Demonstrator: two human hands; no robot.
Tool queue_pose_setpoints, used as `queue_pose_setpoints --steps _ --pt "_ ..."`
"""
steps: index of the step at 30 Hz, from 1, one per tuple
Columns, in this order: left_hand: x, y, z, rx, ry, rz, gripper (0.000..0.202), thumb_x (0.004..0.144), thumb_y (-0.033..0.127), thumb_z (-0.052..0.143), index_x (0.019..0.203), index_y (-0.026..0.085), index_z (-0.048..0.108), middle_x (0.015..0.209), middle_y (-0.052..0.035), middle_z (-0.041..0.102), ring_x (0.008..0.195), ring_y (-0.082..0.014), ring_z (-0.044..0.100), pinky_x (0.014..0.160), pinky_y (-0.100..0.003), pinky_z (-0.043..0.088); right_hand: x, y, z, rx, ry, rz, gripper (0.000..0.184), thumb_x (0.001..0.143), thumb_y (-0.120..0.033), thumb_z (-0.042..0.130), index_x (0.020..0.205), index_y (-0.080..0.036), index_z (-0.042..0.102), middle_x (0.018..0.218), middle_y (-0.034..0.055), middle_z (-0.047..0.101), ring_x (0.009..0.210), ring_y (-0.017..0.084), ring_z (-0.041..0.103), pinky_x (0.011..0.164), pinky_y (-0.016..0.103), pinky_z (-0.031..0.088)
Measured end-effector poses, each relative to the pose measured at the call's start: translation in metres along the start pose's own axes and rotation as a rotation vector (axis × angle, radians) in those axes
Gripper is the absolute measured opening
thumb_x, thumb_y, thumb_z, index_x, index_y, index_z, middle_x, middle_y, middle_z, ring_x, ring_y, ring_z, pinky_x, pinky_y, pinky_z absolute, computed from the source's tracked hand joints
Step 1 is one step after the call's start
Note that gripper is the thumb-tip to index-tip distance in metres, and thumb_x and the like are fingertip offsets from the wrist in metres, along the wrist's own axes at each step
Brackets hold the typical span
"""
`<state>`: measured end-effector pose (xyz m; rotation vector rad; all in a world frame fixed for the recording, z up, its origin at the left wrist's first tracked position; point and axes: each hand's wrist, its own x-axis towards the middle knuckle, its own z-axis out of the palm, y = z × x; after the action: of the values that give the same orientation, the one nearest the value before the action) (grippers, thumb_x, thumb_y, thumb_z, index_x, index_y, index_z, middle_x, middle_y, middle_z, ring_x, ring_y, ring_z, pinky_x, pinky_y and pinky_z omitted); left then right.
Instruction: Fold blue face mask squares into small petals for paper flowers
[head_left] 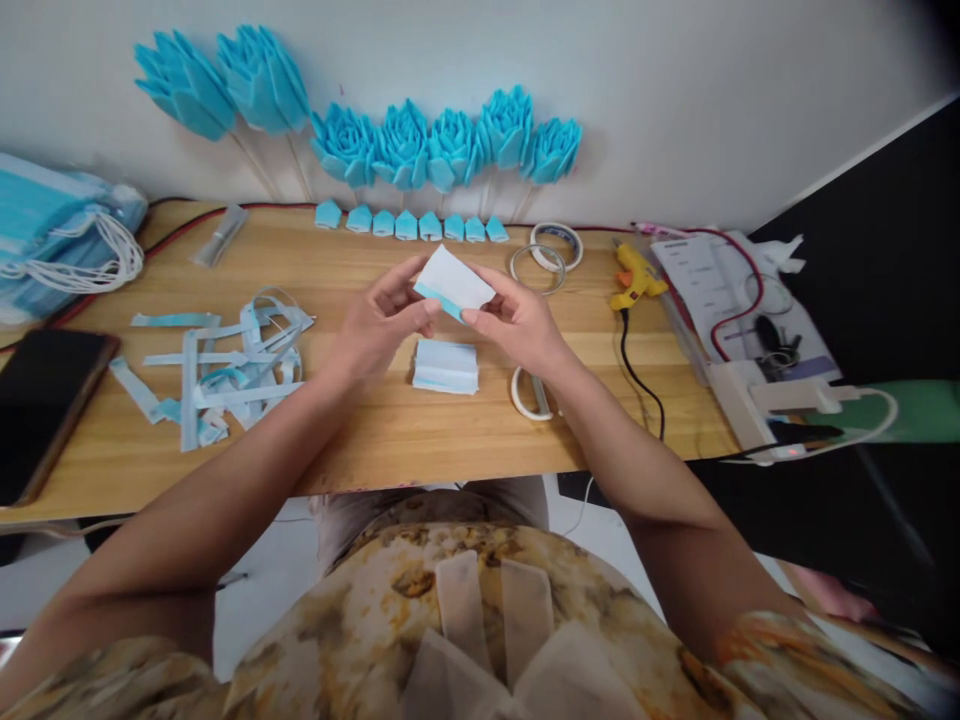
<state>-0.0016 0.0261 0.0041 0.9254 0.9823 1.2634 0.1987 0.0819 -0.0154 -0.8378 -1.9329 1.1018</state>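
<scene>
A white and blue piece of mask fabric (456, 280) is held up over the table between both hands. My left hand (390, 315) pinches its left side, thumb along the blue lower edge. On the right, my right hand (517, 315) grips the other end with thumb in front and fingers behind. Just below lies a small stack of pale blue fabric pieces (445, 366). Beyond the hands stands a row of small folded blue pieces (406, 224). The white handles of a pair of scissors (531, 395) show partly under my right forearm.
Blue fabric flowers (405, 145) on sticks lean against the wall. Cut strips (232, 360) lie left, with a phone (49, 410) and bundled masks (52, 235) farther out. Tape rolls (559, 245), a yellow glue gun (636, 275) and a power strip (750, 405) are to the right.
</scene>
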Motion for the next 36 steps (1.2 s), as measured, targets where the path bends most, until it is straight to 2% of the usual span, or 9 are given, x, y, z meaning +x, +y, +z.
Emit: queue_pose_setpoints --steps 3,5,8,16,25,32,36 --pt "0.000 -0.003 -0.001 0.124 -0.038 0.010 0.028 0.075 0.039 0.085 0.095 0.021 0.077 0.080 -0.0013 0.071 0.068 -0.0132 0.062 0.067 -0.028 0.050 0.000 0.000 0.000 0.023 0.019 -0.017 0.063 0.086 -0.052 0.068 0.142 -0.025 0.057 0.121 0.0066 0.071 0.100 0.022 0.069 0.086 0.038 0.061" --pt "-0.001 -0.005 -0.002 0.215 -0.012 0.016 0.027 0.077 0.043 0.082 0.075 0.018 0.074 0.072 -0.0020 0.069 0.063 -0.0123 0.059 0.066 -0.028 0.049 0.000 0.000 0.000 0.015 0.014 -0.021 0.063 0.086 -0.050 0.069 0.142 -0.025 0.057 0.119 0.0064 0.071 0.094 0.020 0.069 0.082 0.037 0.061" --pt "-0.001 -0.006 -0.002 0.274 0.029 0.024 0.031 0.079 0.044 0.080 0.064 0.018 0.071 0.064 -0.0021 0.067 0.063 -0.0132 0.058 0.066 -0.029 0.047 -0.001 -0.001 0.001 -0.009 0.015 -0.007 0.061 0.085 -0.048 0.069 0.141 -0.026 0.058 0.117 0.0055 0.072 0.090 0.019 0.069 0.078 0.036 0.060" --pt "-0.002 -0.003 0.003 0.166 0.019 -0.003 0.026 0.075 0.039 0.083 0.065 0.017 0.073 0.064 -0.0018 0.068 0.058 -0.0114 0.057 0.059 -0.027 0.045 -0.001 -0.007 0.002 0.042 0.004 0.004 0.058 0.084 -0.046 0.070 0.136 -0.024 0.063 0.120 0.0062 0.074 0.097 0.020 0.069 0.086 0.037 0.059" --pt "-0.003 -0.004 0.005 0.109 0.055 0.026 0.023 0.075 0.035 0.081 0.064 0.016 0.073 0.065 -0.0019 0.068 0.058 -0.0107 0.057 0.058 -0.025 0.045 -0.001 -0.010 0.002 0.116 -0.030 0.034 0.058 0.085 -0.044 0.070 0.137 -0.019 0.063 0.120 0.0060 0.073 0.097 0.019 0.069 0.087 0.034 0.057" --pt "-0.002 -0.003 0.004 0.235 0.066 0.017 0.027 0.077 0.038 0.080 0.061 0.017 0.071 0.061 -0.0008 0.065 0.056 -0.0102 0.055 0.057 -0.025 0.044 -0.001 -0.020 0.000 0.117 -0.043 0.015 0.057 0.088 -0.057 0.064 0.132 -0.021 0.066 0.125 0.0060 0.072 0.111 0.023 0.067 0.096 0.038 0.055" --pt "-0.001 -0.005 0.001 0.323 0.032 0.032 0.031 0.077 0.043 0.080 0.062 0.018 0.072 0.060 -0.0009 0.066 0.056 -0.0108 0.055 0.057 -0.025 0.043 -0.001 -0.014 0.001 0.102 -0.027 0.022 0.058 0.087 -0.055 0.066 0.134 -0.019 0.065 0.126 0.0072 0.072 0.110 0.023 0.068 0.094 0.038 0.056"
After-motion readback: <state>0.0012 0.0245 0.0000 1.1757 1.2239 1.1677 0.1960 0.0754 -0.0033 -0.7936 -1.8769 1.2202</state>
